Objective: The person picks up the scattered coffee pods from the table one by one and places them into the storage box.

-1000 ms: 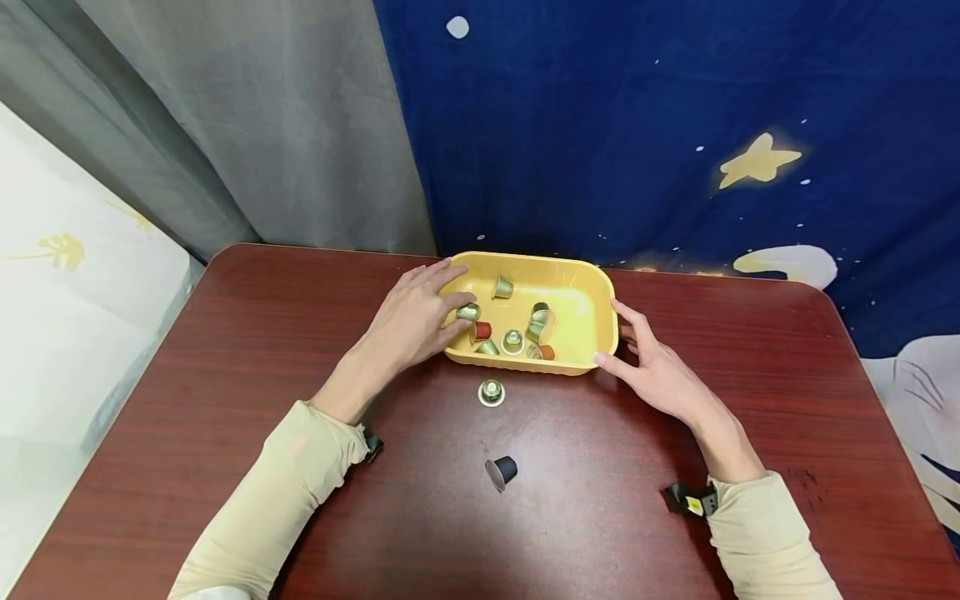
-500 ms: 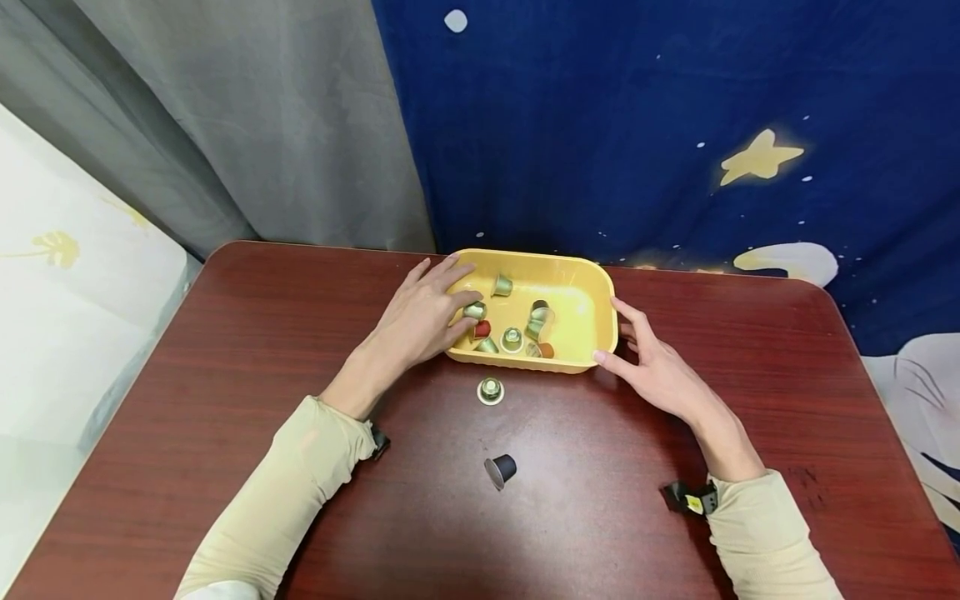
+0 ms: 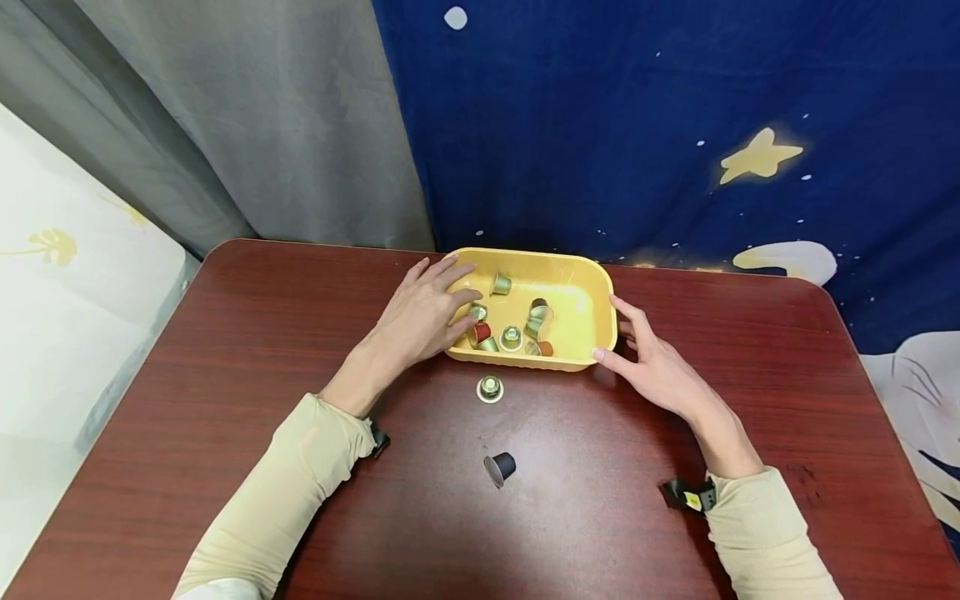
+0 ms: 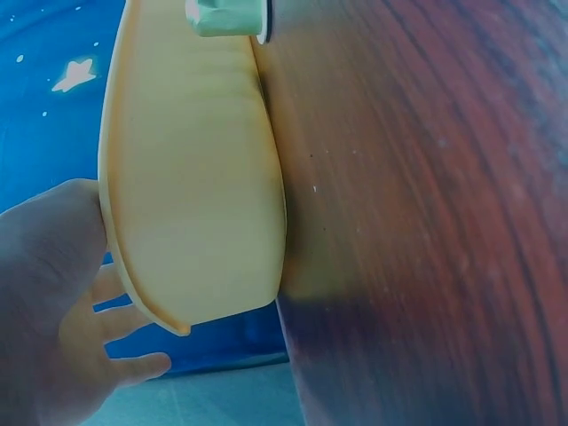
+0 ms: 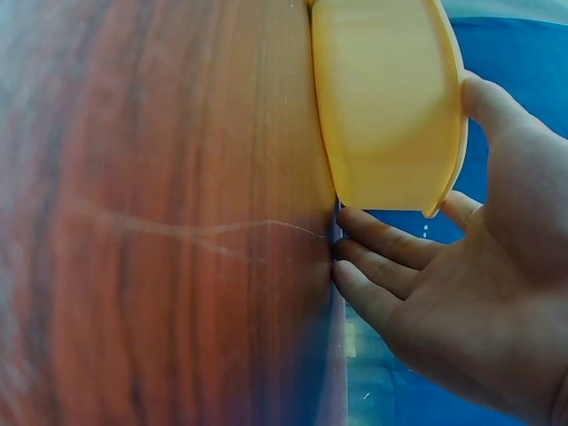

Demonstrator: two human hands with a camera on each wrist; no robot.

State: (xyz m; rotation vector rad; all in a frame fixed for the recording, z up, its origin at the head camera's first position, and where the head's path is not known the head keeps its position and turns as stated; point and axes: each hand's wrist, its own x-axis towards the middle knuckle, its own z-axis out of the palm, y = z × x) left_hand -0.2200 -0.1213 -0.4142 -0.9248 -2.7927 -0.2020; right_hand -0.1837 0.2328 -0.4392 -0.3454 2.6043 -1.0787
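A yellow plastic bin (image 3: 570, 260) holds several coffee capsules, among them a red capsule (image 3: 480, 332), an orange one (image 3: 545, 348) and several green ones. Over the bin's left end reaches my left hand (image 3: 422, 321), its fingers spread just above a green capsule (image 3: 477, 312); whether a fingertip touches it cannot be told. In the left wrist view the thumb lies at the rim. My right hand (image 3: 656, 371) rests against the right end, thumb at the near corner of the rim and fingers extended along the wall.
On the brown table (image 3: 360, 533), a green capsule (image 3: 490, 388) stands just in front of the bin. Closer to me, a black capsule (image 3: 500, 468) lies on its side. Behind the table's far edge hang a grey curtain (image 3: 315, 125) and a blue curtain (image 3: 585, 125).
My left hand has shifted slightly right over the bin. The green capsule near its fingers has moved a little right and turned, and the red one has tilted. My right hand stays put.
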